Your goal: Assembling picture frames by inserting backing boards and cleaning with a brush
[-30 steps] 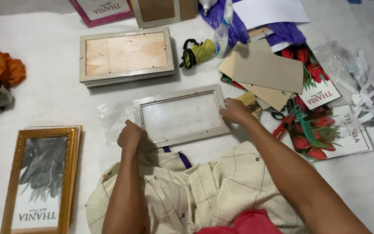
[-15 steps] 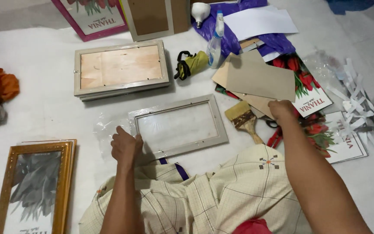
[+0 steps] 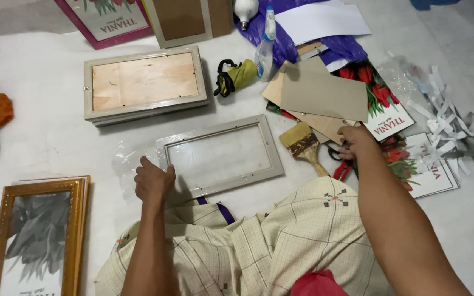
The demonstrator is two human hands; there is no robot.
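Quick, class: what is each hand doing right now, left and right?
Left hand: open, flat on the grey frame's corner.
Right hand: at the red-handled scissors; grip cannot be told.

A frame (image 3: 220, 155) is lying on the floor before the person, a brush (image 3: 304, 145) just right of it, stacked frames (image 3: 145, 85) behind it, and cardboard sheets (image 3: 322, 96) lying behind the brush.

One camera sits on the person's head, looking steeply down and forward over their lap at the white floor (image 3: 45, 131), close enough that both forearms fill the lower edge. No second view.
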